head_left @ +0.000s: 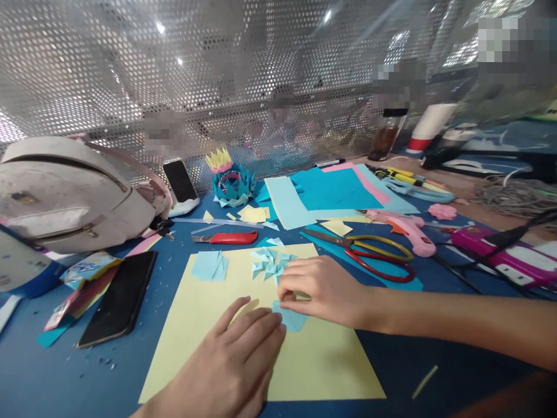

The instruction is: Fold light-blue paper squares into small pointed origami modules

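A small light blue paper piece (292,319) lies on a large pale yellow sheet (322,366), partly covered by my fingers. My right hand (319,287) pinches its upper edge, thumb and forefinger bent together. From the lower left, my left hand (239,351) meets the paper's left edge with its fingertips pressed together and the little finger lifted apart; its thumb is hidden. Just beyond my right hand sits a cluster of folded light blue paper pieces (266,264). Flat light blue paper squares (209,266) are stacked at the sheet's upper left.
Past the sheet lie a red utility knife (234,238), scissors (378,255) and a pink glue gun (409,229). Behind them stands a blue paper lotus (232,186). A dark phone (119,299) and a backpack (65,191) are left; a purple power strip (496,249) is right.
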### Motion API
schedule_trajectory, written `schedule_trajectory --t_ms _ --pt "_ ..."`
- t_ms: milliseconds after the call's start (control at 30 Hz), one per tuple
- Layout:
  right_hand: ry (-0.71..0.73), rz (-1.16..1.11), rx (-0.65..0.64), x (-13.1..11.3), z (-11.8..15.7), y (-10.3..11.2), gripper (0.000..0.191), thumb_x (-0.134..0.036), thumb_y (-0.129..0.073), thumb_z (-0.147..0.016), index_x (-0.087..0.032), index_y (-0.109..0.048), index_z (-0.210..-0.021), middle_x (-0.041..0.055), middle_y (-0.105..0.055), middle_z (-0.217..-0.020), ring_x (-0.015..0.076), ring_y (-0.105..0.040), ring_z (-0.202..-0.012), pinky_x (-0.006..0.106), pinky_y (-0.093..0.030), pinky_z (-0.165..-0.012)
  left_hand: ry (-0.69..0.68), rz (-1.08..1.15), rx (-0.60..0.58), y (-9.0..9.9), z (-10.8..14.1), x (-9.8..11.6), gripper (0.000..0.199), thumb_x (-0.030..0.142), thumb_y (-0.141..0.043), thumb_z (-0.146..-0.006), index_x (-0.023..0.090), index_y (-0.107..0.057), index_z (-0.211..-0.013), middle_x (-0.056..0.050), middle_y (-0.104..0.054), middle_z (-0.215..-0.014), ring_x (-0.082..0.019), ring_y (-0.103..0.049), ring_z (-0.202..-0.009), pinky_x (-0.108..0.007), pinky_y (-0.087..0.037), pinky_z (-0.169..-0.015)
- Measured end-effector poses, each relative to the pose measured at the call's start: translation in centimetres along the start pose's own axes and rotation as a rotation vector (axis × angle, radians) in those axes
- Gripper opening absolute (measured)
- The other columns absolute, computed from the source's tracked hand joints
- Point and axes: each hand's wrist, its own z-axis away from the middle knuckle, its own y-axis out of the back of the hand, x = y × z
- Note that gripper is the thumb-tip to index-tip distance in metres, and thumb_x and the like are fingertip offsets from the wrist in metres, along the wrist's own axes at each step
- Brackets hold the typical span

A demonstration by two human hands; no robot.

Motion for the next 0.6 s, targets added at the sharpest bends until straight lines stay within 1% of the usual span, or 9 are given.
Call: schedule_trajectory --t_ms 67,167,267,333,400,467,533,600 --pt "0.033 -0.064 0.029 0.5 0.2 -0.2 0.013 -0.027 -0.072 -0.093 -0.02 -0.071 -0.082 -0.0019 -0.068 -0.074 0.0146 -0.057 -0.074 0.027 -0.036 -0.066 0.014 -0.011 0.011 -0.2 0.0 -0.1 0.04 0.019 -0.044 -0.101 0.011 -0.058 -0.137 -0.007 -0.064 -0.138 -0.024 -0.059 -0.127 -0.045 -0.042 -0.118" --pt "0.055 -0.161 0.023 1.3 0.3 -0.4 0.013 -0.031 -0.07 -0.094 -0.021 -0.076 -0.09 0.0015 -0.069 -0.081 0.0159 -0.059 -0.079 0.027 -0.04 -0.069 0.034 -0.024 0.026 -0.5 -0.1 -0.2 0.041 0.02 -0.044 -0.101 0.011 -0.057 -0.139 -0.006 -0.065 -0.136 -0.023 -0.057 -0.126 -0.044 -0.041 -0.117" --pt "0.045 -0.248 0.029 2.0 0.4 -0.7 0.012 -0.031 -0.071 -0.094 -0.022 -0.079 -0.096 0.0036 -0.07 -0.09 0.0162 -0.06 -0.084 0.029 -0.045 -0.077 0.046 -0.044 0.027 -0.8 -0.2 -0.3 0.041 0.027 -0.043 -0.103 0.011 -0.059 -0.137 -0.006 -0.065 -0.135 -0.024 -0.055 -0.127 -0.043 -0.04 -0.117" --pt "0.052 -0.299 0.051 2.2 0.6 -0.8 0.012 -0.029 -0.071 -0.094 -0.021 -0.079 -0.098 0.0039 -0.071 -0.091 0.0158 -0.06 -0.084 0.03 -0.046 -0.08 0.049 -0.063 0.032 -0.9 -0.2 -0.4 0.04 0.03 -0.042 -0.104 0.012 -0.061 -0.136 -0.005 -0.065 -0.135 -0.024 -0.054 -0.127 -0.042 -0.037 -0.118" --pt "0.087 -0.323 0.072 2.2 0.8 -0.9 0.013 -0.026 -0.068 -0.097 -0.019 -0.078 -0.101 0.0038 -0.073 -0.09 0.0154 -0.06 -0.083 0.029 -0.046 -0.077 0.049 -0.084 0.046 -1.1 -0.2 -0.5 0.039 0.031 -0.042 -0.105 0.014 -0.062 -0.135 -0.004 -0.066 -0.133 -0.023 -0.054 -0.127 -0.041 -0.032 -0.12" --pt "0.131 -0.306 0.091 2.0 1.1 -0.9 0.014 -0.024 -0.065 -0.099 -0.019 -0.077 -0.103 0.0035 -0.073 -0.089 0.0151 -0.059 -0.082 0.028 -0.046 -0.073 0.047 -0.096 0.063 -1.2 -0.2 -0.6 0.039 0.031 -0.04 -0.107 0.015 -0.063 -0.134 -0.003 -0.067 -0.131 -0.021 -0.053 -0.126 -0.04 -0.024 -0.124" --pt "0.175 -0.248 0.089 1.9 1.3 -0.8 0.015 -0.024 -0.063 -0.1 -0.019 -0.076 -0.104 0.0032 -0.071 -0.09 0.0146 -0.059 -0.083 0.027 -0.045 -0.072 0.046 -0.104 0.074 -1.5 -0.2 -0.8 0.04 0.032 -0.037 -0.108 0.016 -0.065 -0.132 -0.002 -0.068 -0.128 -0.021 -0.054 -0.125 -0.04 -0.016 -0.126" --pt "0.212 -0.175 0.077 1.9 1.4 -0.8 0.015 -0.023 -0.061 -0.101 -0.02 -0.075 -0.104 0.003 -0.07 -0.091 0.0142 -0.059 -0.084 0.027 -0.043 -0.071 0.038 -0.12 0.073 -1.7 -0.1 -1.0 0.041 0.034 -0.036 -0.109 0.017 -0.066 -0.131 -0.002 -0.069 -0.127 -0.02 -0.055 -0.123 -0.041 -0.011 -0.128"
